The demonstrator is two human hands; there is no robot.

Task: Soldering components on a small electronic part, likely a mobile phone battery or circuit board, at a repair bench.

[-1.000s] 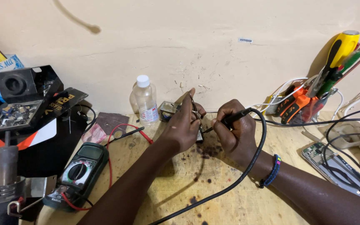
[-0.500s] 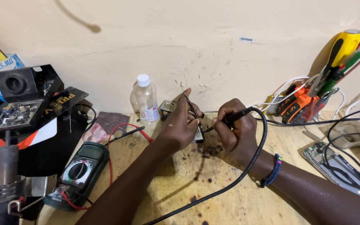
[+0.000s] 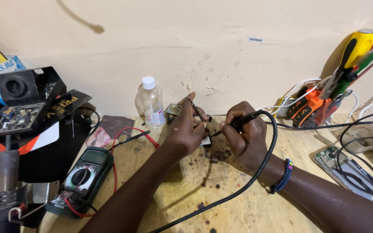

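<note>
Both hands are working mid-joint: the left hand [image 3: 186, 129] is pinching tweezers [image 3: 195, 108] over a small circuit board [image 3: 204, 141], the right hand [image 3: 242, 133] is gripping a soldering iron [image 3: 238, 123], tip touching; soldering looks unfinished.

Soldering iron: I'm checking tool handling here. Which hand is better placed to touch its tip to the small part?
Right. The right hand already grips the soldering iron, tip beside the small part; the left hand holds tweezers.

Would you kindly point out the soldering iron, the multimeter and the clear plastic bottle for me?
soldering iron [image 3: 243, 119]: head view, on the black handle gripped in the right hand.
multimeter [image 3: 82, 177]: head view, on its round dial.
clear plastic bottle [image 3: 153, 108]: head view, on its clear body below the white cap.
</note>
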